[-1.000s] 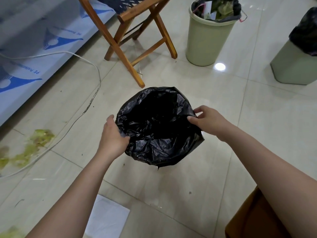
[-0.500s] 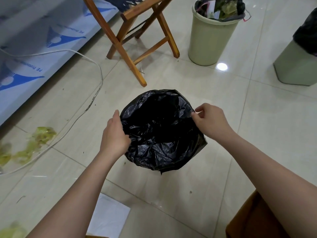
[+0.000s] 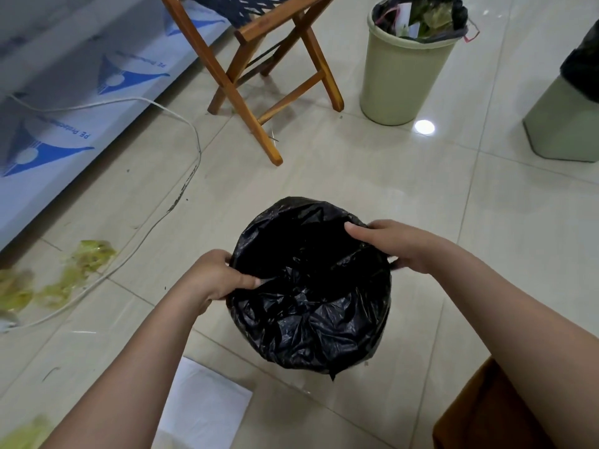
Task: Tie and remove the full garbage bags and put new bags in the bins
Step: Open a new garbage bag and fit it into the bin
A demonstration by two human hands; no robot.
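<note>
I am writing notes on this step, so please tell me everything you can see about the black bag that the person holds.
The black bag is thin, glossy, crinkled plastic. Its mouth is spread wide and faces the camera; the inside looks dark and appears empty. The bottom hangs gathered to a small point above the tiled floor. The left hand grips the rim on one side and the right hand grips the opposite side. Nothing else touches it.

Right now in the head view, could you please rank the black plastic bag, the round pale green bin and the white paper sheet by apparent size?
1. Black plastic bag, held open by both hands, nearest the camera.
2. Round pale green bin, farther off, so possibly larger in reality.
3. White paper sheet, partly hidden by the left arm.
</note>
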